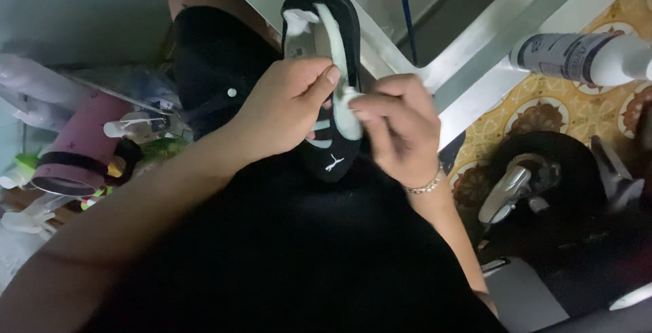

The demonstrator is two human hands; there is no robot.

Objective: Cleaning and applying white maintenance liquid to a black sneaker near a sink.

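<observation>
Clasping black shoe (331,75), left hand (282,105) grip closed; right hand (401,126) pinching white cloth (346,112).

black shoe (331,150), white insole (339,68), pink tumbler (78,146)

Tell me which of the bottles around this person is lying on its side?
The white spray bottle at upper right, lying across the patterned yellow floor. The small clear spray bottles at left lie among clutter, their pose unclear.

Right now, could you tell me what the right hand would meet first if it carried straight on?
Probably the left hand: the right hand points leftward across the black shoe, fingertips nearly touching it.
</observation>
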